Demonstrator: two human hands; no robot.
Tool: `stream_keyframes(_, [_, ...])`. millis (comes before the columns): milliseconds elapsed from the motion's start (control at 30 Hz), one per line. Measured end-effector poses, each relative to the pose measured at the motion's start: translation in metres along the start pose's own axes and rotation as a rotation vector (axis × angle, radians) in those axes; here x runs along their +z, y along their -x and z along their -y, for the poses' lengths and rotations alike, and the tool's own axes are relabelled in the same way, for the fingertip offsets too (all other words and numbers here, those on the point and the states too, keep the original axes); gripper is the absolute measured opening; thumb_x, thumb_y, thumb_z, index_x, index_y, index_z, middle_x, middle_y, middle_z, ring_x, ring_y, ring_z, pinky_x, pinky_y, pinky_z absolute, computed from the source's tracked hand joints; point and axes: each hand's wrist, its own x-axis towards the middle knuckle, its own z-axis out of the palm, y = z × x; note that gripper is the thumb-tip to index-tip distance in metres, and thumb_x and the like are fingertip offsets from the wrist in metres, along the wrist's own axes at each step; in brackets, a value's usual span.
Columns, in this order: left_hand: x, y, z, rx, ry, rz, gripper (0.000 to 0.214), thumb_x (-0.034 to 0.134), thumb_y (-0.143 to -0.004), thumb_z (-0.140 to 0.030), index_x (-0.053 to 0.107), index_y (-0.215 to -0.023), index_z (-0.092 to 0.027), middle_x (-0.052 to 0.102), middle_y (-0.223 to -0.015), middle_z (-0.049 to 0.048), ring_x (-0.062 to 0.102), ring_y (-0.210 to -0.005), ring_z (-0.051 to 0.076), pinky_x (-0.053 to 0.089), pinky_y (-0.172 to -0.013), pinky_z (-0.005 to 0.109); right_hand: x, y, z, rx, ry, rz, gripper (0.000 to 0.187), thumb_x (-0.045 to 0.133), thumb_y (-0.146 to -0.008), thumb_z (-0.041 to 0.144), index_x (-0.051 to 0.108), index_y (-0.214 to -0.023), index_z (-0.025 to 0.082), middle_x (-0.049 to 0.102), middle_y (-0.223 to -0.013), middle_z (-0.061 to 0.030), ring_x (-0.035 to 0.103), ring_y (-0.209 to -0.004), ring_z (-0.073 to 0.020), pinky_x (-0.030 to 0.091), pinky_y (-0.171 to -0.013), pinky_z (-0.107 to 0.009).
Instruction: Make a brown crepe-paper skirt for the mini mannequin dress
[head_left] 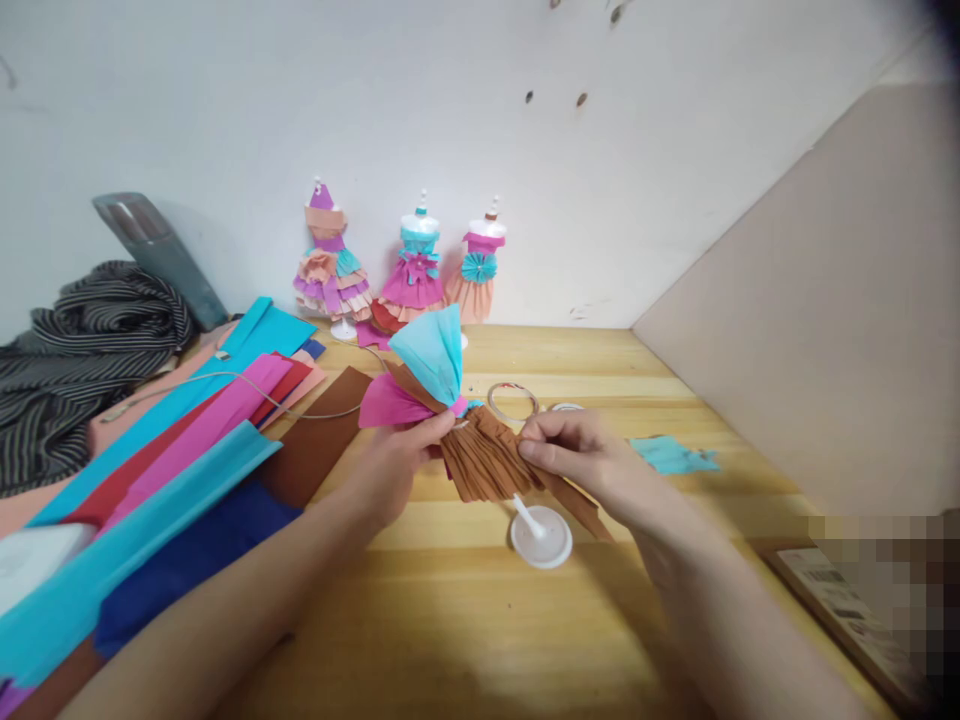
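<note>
A small dress form (541, 537), its white round base showing, lies tilted on its side between my hands, most of it covered by crepe paper. My left hand (397, 460) is closed around its upper part, where a turquoise fan-shaped piece (431, 355) and a pink piece (391, 402) stick out. Below them spreads a pleated brown crepe paper strip (484, 455) like a skirt. With thumb and fingers, my right hand (574, 455) pinches the edge of that brown strip, whose loose end hangs down to the right.
Three dressed mini mannequins (411, 265) stand against the wall. Folded crepe paper sheets (187, 440) and a striped cloth (112, 330) fill the left side. Behind my hands lies a ring of cord (513, 400); a turquoise scrap (673, 455) is at right.
</note>
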Motion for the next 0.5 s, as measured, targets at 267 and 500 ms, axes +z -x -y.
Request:
stream_keyframes(267, [-0.0005,-0.0008,0.0010,-0.032,0.027,0.011,0.027,0.064,-0.079,-0.038,0.069,-0.099,-0.019,0.070,-0.105,0.0065,0.062,-0.101,0.026,0.049,-0.081,0.036,0.0017,-0.0032,-0.0012,0.014,0.026,0.041,0.029,0.059,-0.067,0.042,0.051,-0.054,0.018,0.038,-0.050,0.0051,0.033,-0.046,-0.0080,0.024,-0.046,-0.025])
stream_keyframes(500, [-0.0044,-0.0028,0.0087,-0.005,0.012,-0.007,0.027,0.067,-0.077,-0.033,0.065,-0.098,-0.017,0.068,-0.106,0.0077,0.060,-0.099,0.024,0.047,-0.082,0.034,0.0034,-0.0054,-0.0097,0.042,-0.047,0.061,0.029,0.060,-0.068,0.041,0.053,-0.056,0.016,0.040,-0.050,0.0052,0.034,-0.047,-0.0077,0.024,-0.047,-0.024])
